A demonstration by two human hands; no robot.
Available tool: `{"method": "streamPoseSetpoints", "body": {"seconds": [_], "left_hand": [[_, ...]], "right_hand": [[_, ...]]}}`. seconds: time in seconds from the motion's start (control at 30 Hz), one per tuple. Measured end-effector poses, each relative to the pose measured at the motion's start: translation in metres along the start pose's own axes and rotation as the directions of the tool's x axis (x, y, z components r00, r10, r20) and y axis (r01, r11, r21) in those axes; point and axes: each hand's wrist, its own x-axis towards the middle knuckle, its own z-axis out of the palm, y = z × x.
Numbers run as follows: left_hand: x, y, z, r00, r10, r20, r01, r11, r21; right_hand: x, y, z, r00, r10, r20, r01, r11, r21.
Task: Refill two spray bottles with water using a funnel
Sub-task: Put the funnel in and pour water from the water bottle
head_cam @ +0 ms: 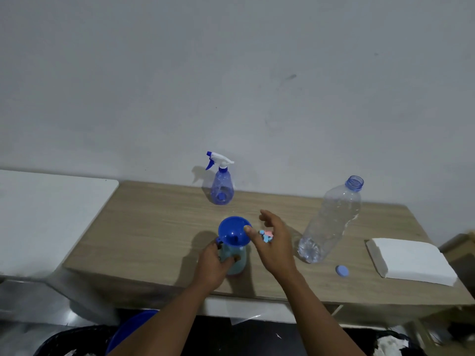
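Note:
A pale blue spray bottle (237, 263) without its spray head stands near the table's front edge, and a blue funnel (232, 231) sits in its neck. My left hand (212, 263) is wrapped around this bottle's body. My right hand (275, 242) hovers just right of the funnel with fingers spread; its thumb touches the funnel's rim. A second blue spray bottle (221, 187) with a white and blue trigger head stands at the back by the wall. A clear plastic water bottle (331, 219), uncapped, stands to the right with only a little water at its bottom.
The bottle's blue cap (342, 271) lies on the wooden table (154, 227). A small pink and blue object (266, 235) lies behind my right hand. A white folded stack (411, 260) lies far right. A white surface (46, 214) adjoins the table's left side.

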Motion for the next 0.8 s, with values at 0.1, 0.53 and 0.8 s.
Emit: {"method": "streamPoseSetpoints", "body": {"seconds": [0.1, 0.53, 0.8], "left_hand": [[0.002, -0.002, 0.000, 1.000, 0.008, 0.002, -0.008, 1.000, 0.007], [-0.001, 0.012, 0.036, 0.996, 0.015, 0.092, -0.011, 0.999, -0.040], [-0.005, 0.018, 0.037, 0.994, -0.015, 0.106, 0.018, 1.000, -0.023]], "right_hand": [[-0.015, 0.028, -0.025, 0.957, 0.074, -0.281, -0.058, 0.996, 0.065], [0.029, 0.037, -0.127, 0.829, 0.165, -0.534, -0.129, 0.986, 0.105], [0.031, 0.035, -0.128, 0.879, 0.104, -0.465, -0.061, 0.992, 0.106]]}}
